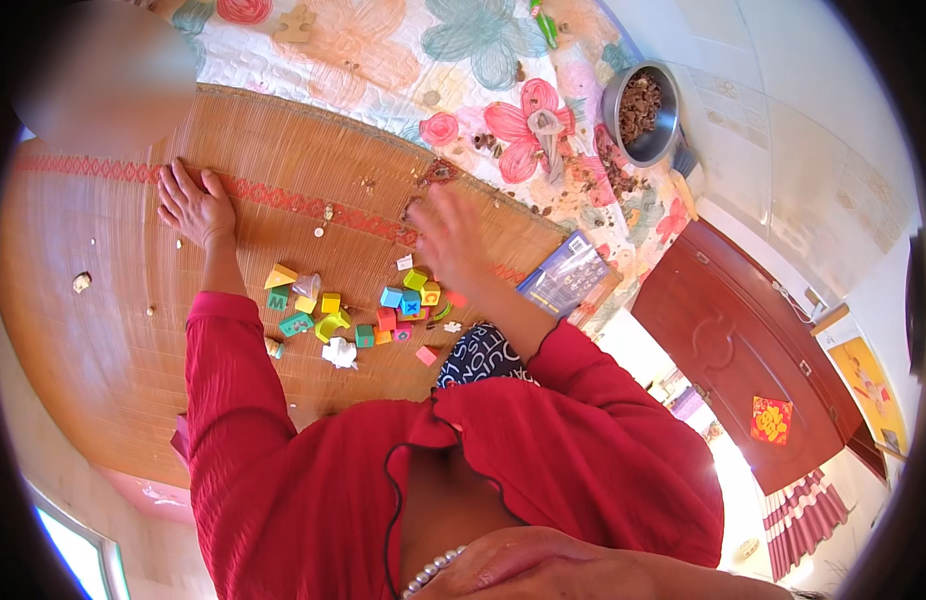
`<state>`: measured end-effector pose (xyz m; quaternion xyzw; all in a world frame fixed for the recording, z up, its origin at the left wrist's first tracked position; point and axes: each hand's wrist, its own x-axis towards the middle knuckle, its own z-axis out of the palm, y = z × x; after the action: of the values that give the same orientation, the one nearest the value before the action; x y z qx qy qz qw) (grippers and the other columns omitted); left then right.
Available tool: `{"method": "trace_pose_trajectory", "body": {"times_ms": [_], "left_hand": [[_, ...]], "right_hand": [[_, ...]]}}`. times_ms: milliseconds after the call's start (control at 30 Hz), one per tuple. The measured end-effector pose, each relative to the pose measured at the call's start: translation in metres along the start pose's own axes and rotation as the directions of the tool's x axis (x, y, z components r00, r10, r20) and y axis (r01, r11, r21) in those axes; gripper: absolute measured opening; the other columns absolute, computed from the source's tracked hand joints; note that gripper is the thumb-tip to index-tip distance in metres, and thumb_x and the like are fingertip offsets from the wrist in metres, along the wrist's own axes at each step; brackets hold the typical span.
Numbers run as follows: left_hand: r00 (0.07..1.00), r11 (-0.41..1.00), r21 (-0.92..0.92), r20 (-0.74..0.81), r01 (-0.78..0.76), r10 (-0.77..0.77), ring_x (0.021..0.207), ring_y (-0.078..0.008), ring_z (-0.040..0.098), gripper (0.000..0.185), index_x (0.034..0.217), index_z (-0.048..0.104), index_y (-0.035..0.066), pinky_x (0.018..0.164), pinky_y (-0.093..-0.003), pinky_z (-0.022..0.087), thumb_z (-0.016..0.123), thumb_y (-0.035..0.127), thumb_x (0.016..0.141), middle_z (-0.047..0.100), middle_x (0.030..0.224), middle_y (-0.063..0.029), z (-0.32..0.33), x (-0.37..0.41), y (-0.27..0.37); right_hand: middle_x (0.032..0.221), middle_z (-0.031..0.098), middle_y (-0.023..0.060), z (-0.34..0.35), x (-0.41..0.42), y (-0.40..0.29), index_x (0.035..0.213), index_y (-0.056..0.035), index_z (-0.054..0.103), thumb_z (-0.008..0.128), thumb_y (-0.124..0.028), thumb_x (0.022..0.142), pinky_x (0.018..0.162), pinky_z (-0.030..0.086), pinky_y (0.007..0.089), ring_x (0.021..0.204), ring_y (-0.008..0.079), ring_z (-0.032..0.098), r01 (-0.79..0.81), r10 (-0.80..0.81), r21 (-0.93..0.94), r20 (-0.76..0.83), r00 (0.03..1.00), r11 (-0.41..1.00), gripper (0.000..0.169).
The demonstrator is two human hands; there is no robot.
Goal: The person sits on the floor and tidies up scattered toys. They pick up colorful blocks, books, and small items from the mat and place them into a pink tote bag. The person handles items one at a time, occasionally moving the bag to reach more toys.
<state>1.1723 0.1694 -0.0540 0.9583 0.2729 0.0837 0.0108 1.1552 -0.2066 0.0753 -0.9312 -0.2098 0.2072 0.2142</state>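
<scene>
My left hand (199,206) lies palm down on the woven bamboo mat (125,247), fingers apart, across its red patterned stripe, holding nothing. Over the right part of the mat is my right hand (448,232), slightly blurred, fingers spread, with nothing seen in it. Between my forearms lie several coloured toy blocks: a blue block with a letter (410,302), a red block (386,320), a green block with a letter (278,298) and a yellow triangular block (281,275). A small clear plastic cup (307,286) and a crumpled white tissue (339,353) are among them.
A plastic-wrapped blue package (560,277) lies at the mat's right edge. Beyond, a floral quilt (470,45) carries scattered brown bits, a knotted plastic bag (549,142) and a metal bowl (609,105) of brown pieces. A wooden door (722,345) stands at the right.
</scene>
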Motion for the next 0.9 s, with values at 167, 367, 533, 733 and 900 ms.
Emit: {"method": "trace_pose_trajectory", "body": {"times_ms": [167,367,533,733,900], "left_hand": [[1.000,0.999,-0.038,-0.031,-0.006,0.005,0.135,-0.0242,0.025,0.058,0.140,0.033,0.018,0.109,-0.0490,0.013,0.034,0.049,0.090,0.029,0.147,-0.0057,0.002,0.000,-0.001],[0.994,0.999,-0.041,-0.109,-0.020,0.015,0.135,-0.0224,0.025,0.056,0.137,0.036,0.020,0.107,-0.0510,0.015,0.037,0.049,0.089,0.032,0.145,-0.0040,0.014,-0.003,-0.006],[0.986,0.992,-0.035,-0.119,-0.125,0.120,0.134,-0.0274,0.027,0.061,0.138,0.035,0.022,0.105,-0.0550,0.018,0.041,0.056,0.088,0.032,0.145,-0.0066,0.021,-0.026,-0.027],[0.903,0.937,-0.242,0.290,-0.253,0.318,0.136,-0.0336,0.019,0.062,0.138,0.035,0.025,0.104,-0.0612,0.016,0.049,0.053,0.085,0.024,0.147,-0.0104,-0.066,-0.174,0.004],[0.826,0.868,-0.376,0.334,-0.325,0.454,0.135,-0.0307,0.024,0.053,0.134,0.042,0.021,0.105,-0.0577,0.016,0.049,0.045,0.087,0.031,0.144,-0.0099,-0.111,-0.257,-0.003]], "right_hand": [[0.138,0.032,0.0172,0.012,-0.016,0.021,0.126,-0.0148,0.049,0.065,-0.018,0.076,0.102,0.026,0.0541,0.127,0.0371,0.030,-0.060,0.065,0.056,-0.096,0.993,0.997,0.053],[0.139,0.032,0.0142,0.054,-0.079,0.009,0.128,-0.0167,0.047,0.064,-0.025,0.079,0.103,0.025,0.0549,0.129,0.0340,0.029,-0.077,0.078,-0.059,0.019,0.997,0.995,0.053],[0.138,0.035,0.0114,0.084,-0.129,-0.004,0.127,-0.0167,0.048,0.063,-0.028,0.079,0.102,0.022,0.0596,0.131,0.0310,0.028,0.143,-0.140,-0.017,0.107,0.984,0.990,0.052],[0.124,0.051,0.0152,0.087,-0.077,0.037,0.119,-0.0089,0.054,0.057,-0.019,0.085,0.093,0.041,0.0408,0.112,0.0310,0.050,0.015,0.087,0.621,-0.134,0.987,0.783,0.036],[0.095,0.062,0.0207,-0.001,0.051,0.038,0.097,-0.0028,0.063,0.053,-0.009,0.080,0.084,0.045,0.0418,0.094,0.0356,0.058,0.088,-0.014,0.128,-0.492,0.871,0.988,0.020]]}}
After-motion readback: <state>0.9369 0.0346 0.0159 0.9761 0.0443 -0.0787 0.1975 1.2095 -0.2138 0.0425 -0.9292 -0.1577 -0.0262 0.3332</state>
